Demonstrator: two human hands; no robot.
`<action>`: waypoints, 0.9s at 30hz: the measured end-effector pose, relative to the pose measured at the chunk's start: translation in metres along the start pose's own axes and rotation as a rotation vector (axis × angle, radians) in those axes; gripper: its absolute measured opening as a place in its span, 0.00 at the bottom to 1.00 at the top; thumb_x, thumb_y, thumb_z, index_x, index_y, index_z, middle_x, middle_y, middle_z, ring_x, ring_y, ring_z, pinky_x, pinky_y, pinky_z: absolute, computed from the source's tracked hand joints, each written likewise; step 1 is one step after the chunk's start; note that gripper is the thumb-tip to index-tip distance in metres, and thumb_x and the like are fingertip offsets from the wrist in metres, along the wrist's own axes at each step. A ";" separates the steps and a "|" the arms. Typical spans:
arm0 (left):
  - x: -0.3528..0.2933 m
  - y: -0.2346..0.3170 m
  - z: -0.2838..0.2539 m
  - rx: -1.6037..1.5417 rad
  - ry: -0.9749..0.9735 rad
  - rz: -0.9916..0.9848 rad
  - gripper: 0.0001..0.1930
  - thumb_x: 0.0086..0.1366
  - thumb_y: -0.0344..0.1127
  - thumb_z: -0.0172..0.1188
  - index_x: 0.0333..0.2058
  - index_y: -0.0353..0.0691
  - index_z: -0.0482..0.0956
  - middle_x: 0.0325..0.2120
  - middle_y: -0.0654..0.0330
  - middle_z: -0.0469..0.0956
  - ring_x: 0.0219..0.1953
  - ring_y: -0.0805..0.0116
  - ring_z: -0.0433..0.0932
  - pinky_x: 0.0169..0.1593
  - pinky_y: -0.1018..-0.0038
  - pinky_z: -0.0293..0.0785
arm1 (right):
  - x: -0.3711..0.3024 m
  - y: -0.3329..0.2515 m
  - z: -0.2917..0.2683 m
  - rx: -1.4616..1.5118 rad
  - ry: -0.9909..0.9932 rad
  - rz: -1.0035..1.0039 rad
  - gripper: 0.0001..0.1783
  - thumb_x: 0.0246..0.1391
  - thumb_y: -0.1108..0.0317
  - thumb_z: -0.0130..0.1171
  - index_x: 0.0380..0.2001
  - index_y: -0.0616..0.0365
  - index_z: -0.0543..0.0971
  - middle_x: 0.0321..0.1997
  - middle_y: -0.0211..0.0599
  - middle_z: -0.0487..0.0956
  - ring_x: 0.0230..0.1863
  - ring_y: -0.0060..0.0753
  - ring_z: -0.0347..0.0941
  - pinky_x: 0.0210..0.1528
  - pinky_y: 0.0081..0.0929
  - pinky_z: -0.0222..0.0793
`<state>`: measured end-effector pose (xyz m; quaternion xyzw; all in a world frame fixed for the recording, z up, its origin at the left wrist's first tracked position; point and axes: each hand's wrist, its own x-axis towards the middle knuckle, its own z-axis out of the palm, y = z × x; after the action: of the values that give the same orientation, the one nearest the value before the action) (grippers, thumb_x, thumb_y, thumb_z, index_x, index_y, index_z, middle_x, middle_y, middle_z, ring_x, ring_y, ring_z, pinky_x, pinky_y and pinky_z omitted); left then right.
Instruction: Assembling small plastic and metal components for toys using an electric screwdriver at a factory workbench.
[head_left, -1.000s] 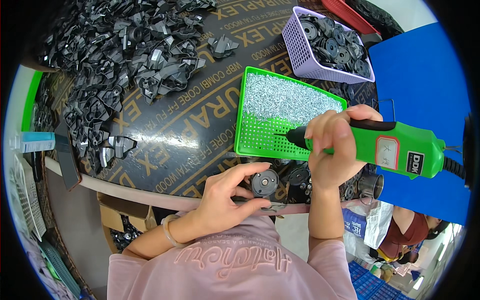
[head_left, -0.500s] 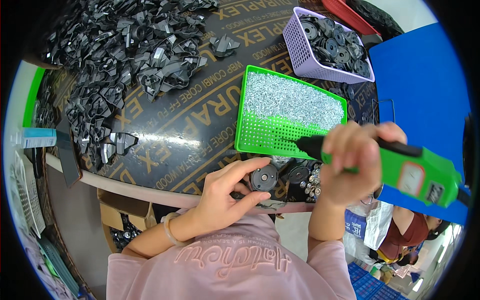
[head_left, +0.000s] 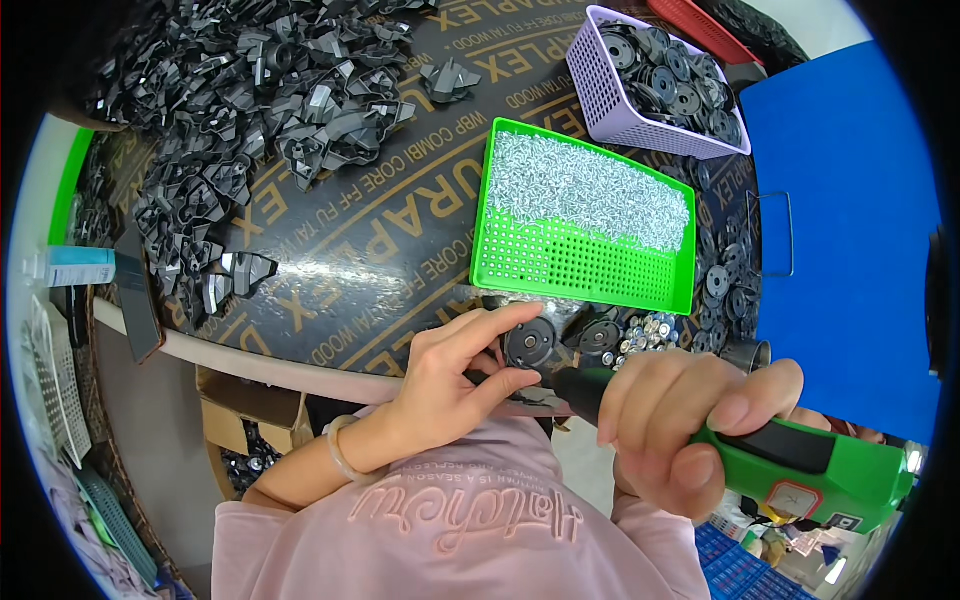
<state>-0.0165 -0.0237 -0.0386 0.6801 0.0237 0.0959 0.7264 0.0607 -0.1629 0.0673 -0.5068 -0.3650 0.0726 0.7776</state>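
Note:
My left hand (head_left: 440, 370) grips a round black plastic disc (head_left: 528, 342) between thumb and index finger at the table's near edge. The disc's face is up and shows small holes. My right hand (head_left: 680, 420) is wrapped round a green electric screwdriver (head_left: 860, 475), held nearly level. Its black nose points left, close to my left thumb and the disc's near right side; whether the bit touches the disc I cannot tell. Beyond both hands lies a green perforated tray (head_left: 580, 270) with a heap of small silvery screws (head_left: 590, 190) in its far part.
Right of the disc lie another black part (head_left: 595, 340) and a cluster of small shiny metal pieces (head_left: 645, 338). A lilac basket (head_left: 610, 105) of black discs stands far right, beside a blue panel (head_left: 850, 240). Angular black plastic parts (head_left: 270, 100) are heaped at far left.
My right hand has brought the screwdriver down and left, its nose going from over the tray to beside the disc. My left hand still holds the disc in nearly the same place.

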 end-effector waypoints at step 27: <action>0.000 0.000 -0.001 0.064 -0.034 0.027 0.32 0.53 0.22 0.71 0.59 0.38 0.75 0.29 0.57 0.76 0.24 0.75 0.75 0.28 0.79 0.74 | 0.007 -0.003 -0.009 0.016 -0.187 -0.002 0.16 0.61 0.71 0.61 0.43 0.55 0.63 0.19 0.32 0.73 0.16 0.27 0.70 0.21 0.30 0.71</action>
<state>-0.0166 -0.0226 -0.0384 0.7049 0.0052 0.0935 0.7031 0.0710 -0.1675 0.0716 -0.4914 -0.4359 0.1218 0.7441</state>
